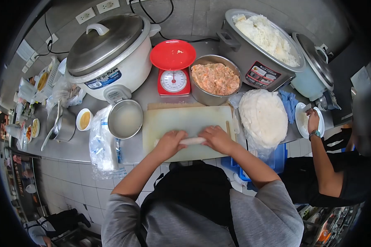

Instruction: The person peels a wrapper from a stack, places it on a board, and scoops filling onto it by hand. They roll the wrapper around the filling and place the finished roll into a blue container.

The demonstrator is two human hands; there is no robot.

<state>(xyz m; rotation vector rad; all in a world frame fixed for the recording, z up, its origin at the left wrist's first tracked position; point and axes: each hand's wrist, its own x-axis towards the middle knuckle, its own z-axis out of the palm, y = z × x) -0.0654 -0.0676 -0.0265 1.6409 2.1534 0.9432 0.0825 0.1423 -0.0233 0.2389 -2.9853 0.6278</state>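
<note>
A pale, thin spring roll (192,140) lies crosswise on the white cutting board (185,117). My left hand (172,143) is curled over its left end, and my right hand (217,138) grips the right end, fingers bent round it. Only the middle of the roll and a bit of wrapper past my left hand show. Behind the board stands a steel bowl of orange-pink minced filling (215,78). To the right rests a stack of round white wrappers (263,118). A steel pot of cloudy liquid (125,119) sits left of the board.
A red kitchen scale (173,80) stands between a lidded rice cooker (111,53) and an open cooker heaped with rice (268,41). Plastic bags (103,142) overhang the left front edge. At right, a co-worker's hand (313,120) reaches over a white plate (303,131).
</note>
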